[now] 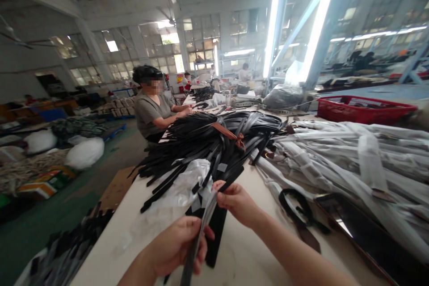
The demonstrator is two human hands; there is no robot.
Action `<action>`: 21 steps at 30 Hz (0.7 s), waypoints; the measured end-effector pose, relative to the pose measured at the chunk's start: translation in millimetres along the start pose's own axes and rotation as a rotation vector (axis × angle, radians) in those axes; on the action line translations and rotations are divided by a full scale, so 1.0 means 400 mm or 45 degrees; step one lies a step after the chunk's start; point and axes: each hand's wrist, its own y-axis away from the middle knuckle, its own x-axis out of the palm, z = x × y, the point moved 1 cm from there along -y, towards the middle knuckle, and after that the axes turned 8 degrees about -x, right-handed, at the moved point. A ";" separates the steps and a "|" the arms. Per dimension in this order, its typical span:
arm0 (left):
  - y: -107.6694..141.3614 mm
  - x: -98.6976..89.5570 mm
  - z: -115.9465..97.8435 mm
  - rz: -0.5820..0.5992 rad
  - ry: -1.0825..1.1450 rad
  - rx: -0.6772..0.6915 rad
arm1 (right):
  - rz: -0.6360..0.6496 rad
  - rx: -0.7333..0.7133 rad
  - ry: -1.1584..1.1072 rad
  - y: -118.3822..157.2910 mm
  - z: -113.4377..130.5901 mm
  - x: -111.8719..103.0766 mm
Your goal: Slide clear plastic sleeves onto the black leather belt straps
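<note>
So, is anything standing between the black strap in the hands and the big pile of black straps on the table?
Yes: a crumpled clear plastic sheet lies on the near edge of the pile, directly beyond the black strap held by the left hand and right hand.

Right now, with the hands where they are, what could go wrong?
The plastic-wrapped black strap, pinched by the left hand and right hand, could slip, since the wrapping may be slick. The heap of black straps lies just beyond the right hand, so the strap could catch on it. Some of that heap reaches the edge of the white table, so strips might slide to the floor.
</note>
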 end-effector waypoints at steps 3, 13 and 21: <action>0.037 -0.010 0.052 -0.137 -0.006 0.081 | 0.090 0.096 -0.104 0.008 0.014 0.009; 0.042 0.017 0.127 -0.626 -0.342 0.289 | -0.028 0.180 0.142 0.034 -0.033 0.052; 0.132 -0.009 0.179 -0.372 -0.190 0.090 | -0.150 0.161 0.355 0.048 -0.022 0.059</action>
